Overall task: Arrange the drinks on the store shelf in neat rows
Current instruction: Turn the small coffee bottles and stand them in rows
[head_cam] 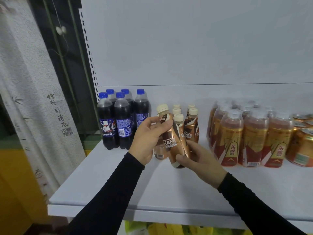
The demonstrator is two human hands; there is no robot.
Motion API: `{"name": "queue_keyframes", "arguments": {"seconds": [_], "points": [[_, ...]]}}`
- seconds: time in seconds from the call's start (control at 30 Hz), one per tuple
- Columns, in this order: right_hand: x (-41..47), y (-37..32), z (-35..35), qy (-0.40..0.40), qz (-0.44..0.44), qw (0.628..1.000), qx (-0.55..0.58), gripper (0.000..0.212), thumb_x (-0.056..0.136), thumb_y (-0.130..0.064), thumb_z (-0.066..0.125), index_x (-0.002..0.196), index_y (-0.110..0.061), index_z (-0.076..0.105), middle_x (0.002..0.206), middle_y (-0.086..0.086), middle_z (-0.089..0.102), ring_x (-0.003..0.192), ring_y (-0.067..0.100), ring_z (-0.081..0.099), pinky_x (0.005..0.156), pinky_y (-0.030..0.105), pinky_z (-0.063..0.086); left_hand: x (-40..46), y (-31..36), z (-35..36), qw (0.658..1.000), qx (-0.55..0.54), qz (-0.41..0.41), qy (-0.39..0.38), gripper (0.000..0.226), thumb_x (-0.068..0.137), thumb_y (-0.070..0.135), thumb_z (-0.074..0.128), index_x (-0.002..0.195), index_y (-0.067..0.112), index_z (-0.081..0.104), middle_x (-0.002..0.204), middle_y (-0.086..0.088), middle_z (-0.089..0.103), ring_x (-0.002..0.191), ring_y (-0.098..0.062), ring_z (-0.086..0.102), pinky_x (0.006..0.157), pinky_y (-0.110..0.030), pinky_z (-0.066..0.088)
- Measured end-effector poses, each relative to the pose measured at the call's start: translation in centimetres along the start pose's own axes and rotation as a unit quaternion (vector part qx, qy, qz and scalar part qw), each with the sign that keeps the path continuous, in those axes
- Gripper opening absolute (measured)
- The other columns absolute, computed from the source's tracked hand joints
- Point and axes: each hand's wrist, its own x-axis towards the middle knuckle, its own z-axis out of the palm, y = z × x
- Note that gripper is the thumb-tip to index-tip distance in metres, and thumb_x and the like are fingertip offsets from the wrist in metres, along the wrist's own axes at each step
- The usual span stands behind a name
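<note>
A brown Nescafe coffee bottle [172, 141] with a cream cap is tilted above the white shelf [118, 187]. My left hand [145, 139] grips its neck and upper body, and my right hand [199, 160] holds its lower end. Behind it stand several more Nescafe bottles [191, 128] in a loose cluster. Another one stands partly hidden behind my left hand.
Several Pepsi bottles [122, 119] stand at the back left of the shelf. To the right are several gold-and-red energy drink bottles [250, 136] and orange cans [301, 146] at the far right edge. A patterned curtain [30, 85] hangs left of the shelf.
</note>
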Motion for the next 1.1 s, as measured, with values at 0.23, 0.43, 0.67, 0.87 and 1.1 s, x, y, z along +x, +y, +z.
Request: {"name": "queue_keyframes", "arguments": {"seconds": [0.23,0.43,0.67,0.87,1.1], "points": [[-0.3,-1.2,0.4,-0.010,-0.029,0.990,0.137,0.029,0.089,-0.038,0.062,0.116,-0.030,0.057,0.098,-0.023,0.071,0.096,0.000,0.067,0.074,0.018,0.055,-0.3,0.2,-0.6,0.999,0.037,0.023,-0.007,0.031,0.091,0.026,0.070,0.118,0.014,0.062,0.099,-0.007,0.074,0.086,-0.017,0.074,0.073,-0.029,0.057],[0.4,-1.8,1.0,-0.040,-0.039,0.985,0.164,0.038,0.090,-0.039,0.059,0.126,-0.026,0.054,0.112,-0.010,0.071,0.105,0.012,0.067,0.078,0.025,0.056,-0.4,0.5,-1.7,0.999,0.042,0.030,-0.010,0.028,0.093,0.021,0.068,0.119,0.014,0.060,0.098,-0.007,0.076,0.093,-0.022,0.073,0.082,-0.039,0.060],[1.5,-2.4,1.8,-0.047,-0.133,0.990,0.000,0.095,0.073,-0.039,0.084,0.149,-0.036,0.027,0.142,-0.026,0.042,0.127,-0.001,0.049,0.098,0.022,0.049,0.1,1.6,-3.0,0.996,-0.060,-0.039,0.057,0.023,0.094,0.027,0.067,0.107,0.008,0.065,0.088,-0.008,0.076,0.075,-0.017,0.074,0.059,-0.030,0.058],[2.4,-3.5,3.2,0.050,-0.205,0.976,-0.051,0.080,0.069,-0.031,0.086,0.130,-0.048,0.037,0.121,-0.045,0.046,0.118,-0.011,0.050,0.093,0.010,0.044,-0.2,1.6,-3.7,0.983,-0.113,-0.116,0.088,0.032,0.095,0.032,0.065,0.106,0.002,0.069,0.079,-0.012,0.075,0.063,-0.018,0.072,0.050,-0.030,0.058],[2.7,-4.9,4.0,0.067,-0.229,0.971,0.005,0.065,0.072,-0.028,0.085,0.125,-0.037,0.048,0.113,-0.024,0.063,0.105,-0.004,0.062,0.085,0.013,0.050,-0.5,1.3,-4.3,0.968,-0.145,-0.181,0.098,0.034,0.097,0.034,0.062,0.091,0.001,0.066,0.066,-0.013,0.070,0.052,-0.021,0.069,0.042,-0.029,0.055]]}}
